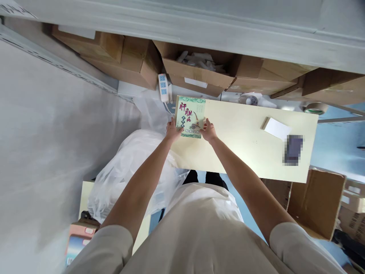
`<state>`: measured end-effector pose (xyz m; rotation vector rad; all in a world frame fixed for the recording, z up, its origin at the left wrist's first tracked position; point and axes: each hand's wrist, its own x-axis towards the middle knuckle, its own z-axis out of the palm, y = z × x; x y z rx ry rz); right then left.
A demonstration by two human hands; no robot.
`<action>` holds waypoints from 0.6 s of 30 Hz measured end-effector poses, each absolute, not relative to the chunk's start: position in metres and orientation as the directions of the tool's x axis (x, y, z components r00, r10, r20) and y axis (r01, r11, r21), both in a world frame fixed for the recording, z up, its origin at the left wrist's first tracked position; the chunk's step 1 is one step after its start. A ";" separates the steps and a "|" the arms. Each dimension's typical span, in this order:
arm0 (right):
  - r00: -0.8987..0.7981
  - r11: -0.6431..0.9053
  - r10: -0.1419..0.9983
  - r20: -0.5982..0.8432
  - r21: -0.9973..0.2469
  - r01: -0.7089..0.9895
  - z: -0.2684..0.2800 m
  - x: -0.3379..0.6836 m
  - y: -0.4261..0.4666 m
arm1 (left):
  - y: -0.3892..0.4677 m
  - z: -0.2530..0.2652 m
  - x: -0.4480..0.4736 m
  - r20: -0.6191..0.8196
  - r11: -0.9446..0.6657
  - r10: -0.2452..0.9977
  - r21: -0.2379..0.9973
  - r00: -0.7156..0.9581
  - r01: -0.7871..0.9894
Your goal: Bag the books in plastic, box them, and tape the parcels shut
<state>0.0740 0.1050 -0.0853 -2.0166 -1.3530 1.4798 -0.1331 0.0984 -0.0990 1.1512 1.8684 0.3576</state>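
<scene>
Clamps one book point(191, 114) between left hand point(173, 131) and right hand point(209, 131); cannot see its underside, nor identify one pixelated object point(293, 150).

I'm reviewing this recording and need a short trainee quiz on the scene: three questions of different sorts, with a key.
1. True or false: the left hand and the right hand both touch the green-covered book.

2. Multiple choice: which thing lies on the cream table, to the right of the book?
a) a mug
b) a white-topped block
c) a laptop

3. Fill in: the translucent plastic bulges on the person's own ___ side.

Key: 1. True; 2. b; 3. left
</scene>
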 end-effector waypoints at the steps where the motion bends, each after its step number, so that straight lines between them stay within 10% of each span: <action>1: 0.060 -0.546 0.802 -0.594 -0.689 0.477 -0.080 0.080 0.097 | 0.096 -0.097 -0.134 -0.508 0.524 0.838 0.645 -0.199 0.556; 10: 0.207 -0.601 0.798 -0.566 -0.775 0.197 -0.007 0.212 0.007 | 0.078 -0.030 -0.088 -0.280 0.144 0.951 0.779 0.133 0.610; 18: 0.347 -0.173 0.938 -0.018 -0.889 0.424 0.139 0.345 0.077 | 0.124 0.110 0.036 -0.042 -0.164 0.884 0.905 0.466 0.393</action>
